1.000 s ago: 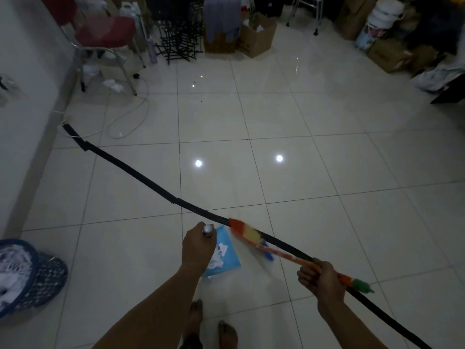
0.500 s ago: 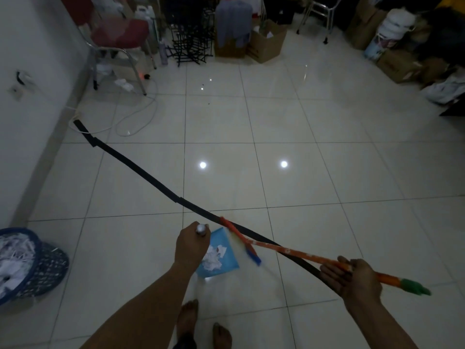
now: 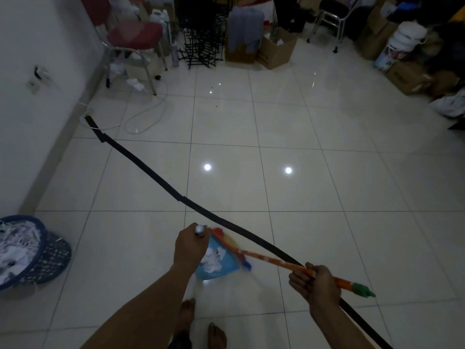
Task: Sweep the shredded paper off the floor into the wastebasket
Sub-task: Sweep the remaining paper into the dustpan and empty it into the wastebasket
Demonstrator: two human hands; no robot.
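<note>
1. The wastebasket [image 3: 37, 250], a dark blue mesh tub, stands far left of the dustpan, near the foot of the wall, and holds a heap of shredded white paper.
2. A black strip [image 3: 156, 176] of tape runs across the tiled floor [image 3: 327, 197] from the wall, passing just beyond the dustpan and on under the person's right arm.
3. The left hand [image 3: 190, 248] is clenched around the top of an upright handle, whose silver tip [image 3: 199, 230] shows above the fist; it sits directly over the dustpan's near-left edge.
4. The dustpan [image 3: 221, 263], light blue, rests on the floor beneath that hand, with a small clump of shredded paper [image 3: 212, 260] lying inside it.
5. The broom [image 3: 276, 263] has an orange stick with a green end cap; its multicoloured, motion-blurred head lies at the dustpan's right edge.
6. The right hand [image 3: 317, 283], right of the dustpan, is wrapped around the broom stick just short of the green cap.
7. Two bare feet [image 3: 201, 323] stand on the floor nearer the camera than the dustpan.
8. Well beyond the dustpan, along the far wall, stand a red chair [image 3: 133, 36], a black wire rack [image 3: 201, 44] and cardboard boxes [image 3: 274, 50].
</note>
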